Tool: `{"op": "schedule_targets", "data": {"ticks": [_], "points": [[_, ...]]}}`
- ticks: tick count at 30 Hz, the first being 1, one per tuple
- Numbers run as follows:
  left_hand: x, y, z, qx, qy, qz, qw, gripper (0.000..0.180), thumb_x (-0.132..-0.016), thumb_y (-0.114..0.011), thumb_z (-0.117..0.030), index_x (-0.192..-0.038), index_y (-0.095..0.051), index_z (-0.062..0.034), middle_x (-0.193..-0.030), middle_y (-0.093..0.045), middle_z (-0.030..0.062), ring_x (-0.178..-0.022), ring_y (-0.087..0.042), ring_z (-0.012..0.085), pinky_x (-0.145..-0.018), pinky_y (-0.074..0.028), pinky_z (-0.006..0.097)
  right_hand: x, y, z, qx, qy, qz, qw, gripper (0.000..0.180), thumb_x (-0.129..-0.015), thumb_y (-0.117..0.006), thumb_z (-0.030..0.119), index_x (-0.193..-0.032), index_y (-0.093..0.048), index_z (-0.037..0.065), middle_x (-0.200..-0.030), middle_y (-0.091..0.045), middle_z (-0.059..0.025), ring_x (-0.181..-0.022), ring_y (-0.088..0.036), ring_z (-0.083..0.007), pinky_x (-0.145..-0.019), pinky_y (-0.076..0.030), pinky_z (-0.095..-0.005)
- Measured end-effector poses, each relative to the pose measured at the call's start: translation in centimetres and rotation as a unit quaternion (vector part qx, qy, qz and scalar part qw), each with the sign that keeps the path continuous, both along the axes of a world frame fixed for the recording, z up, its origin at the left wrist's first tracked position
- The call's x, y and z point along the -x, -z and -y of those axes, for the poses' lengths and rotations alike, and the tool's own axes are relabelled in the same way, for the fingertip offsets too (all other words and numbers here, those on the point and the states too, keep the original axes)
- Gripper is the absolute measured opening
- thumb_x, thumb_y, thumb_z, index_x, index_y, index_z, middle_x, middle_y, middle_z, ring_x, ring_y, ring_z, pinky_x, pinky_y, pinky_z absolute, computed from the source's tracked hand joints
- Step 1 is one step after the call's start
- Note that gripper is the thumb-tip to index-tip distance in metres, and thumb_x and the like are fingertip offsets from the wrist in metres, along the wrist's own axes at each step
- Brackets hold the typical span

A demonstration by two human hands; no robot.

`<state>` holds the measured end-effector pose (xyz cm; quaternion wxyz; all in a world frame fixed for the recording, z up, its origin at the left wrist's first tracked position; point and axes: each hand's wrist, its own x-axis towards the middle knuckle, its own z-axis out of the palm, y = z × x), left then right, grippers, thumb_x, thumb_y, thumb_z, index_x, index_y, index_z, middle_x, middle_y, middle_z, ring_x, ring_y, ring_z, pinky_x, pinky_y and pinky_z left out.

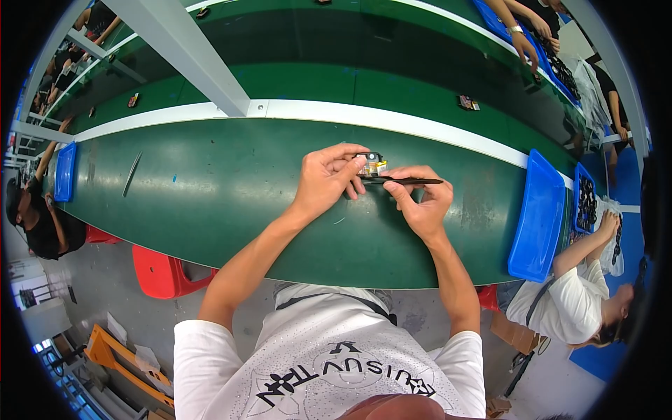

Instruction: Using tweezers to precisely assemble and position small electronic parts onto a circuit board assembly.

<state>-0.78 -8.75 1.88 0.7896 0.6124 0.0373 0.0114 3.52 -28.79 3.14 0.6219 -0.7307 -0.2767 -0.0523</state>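
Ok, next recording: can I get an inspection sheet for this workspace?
Surface: green bench top with a white strip along its far edge.
Job's things: small black and yellow part; thin black tool, tip toward the part.
Clutter: blue tray to the right; slim dark tool lying to the left.
Grippers: left hand pinches the part; right hand grips the tool.
Cables: nothing seen.
Surroundings: red stool under the bench; co-workers seated at both sides.
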Motion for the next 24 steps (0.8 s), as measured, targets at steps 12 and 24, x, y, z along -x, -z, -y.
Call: {"op": "schedule_targets", "data": {"ticks": [12, 24], "points": [[-0.14, 0.46, 0.01, 0.001, 0.001, -0.009, 1.0, 0.025, -0.101, -0.063, -0.01, -0.119, -0.066, 0.0081, -0.089, -0.072, 0.0127, -0.063, -0.069, 0.0148, -0.051, -0.055, 0.025, -0.4, 0.43, -0.13, 0.009, 0.007, 0.053, 0.999, 0.014, -0.079, -0.084, -0.001, -0.09, -0.075, 0.002, -0.089, -0.078, -0.0072, -0.05, -0.05, -0.0033, -0.046, -0.036, -0.0198], [-0.12, 0.5, 0.17, 0.003, 0.008, -0.009, 1.0, 0.025, -0.101, -0.063, -0.01, -0.119, -0.066, 0.0077, -0.086, -0.072, 0.0121, -0.063, -0.068, 0.0147, -0.05, -0.055, 0.025, -0.33, 0.68, -0.12, 0.031, 0.006, 0.05, 0.998, 0.014, -0.08, -0.084, 0.0, -0.09, -0.075, 0.003, -0.088, -0.078, -0.0053, -0.046, -0.046, -0.0033, -0.045, -0.034, -0.0212]]}}
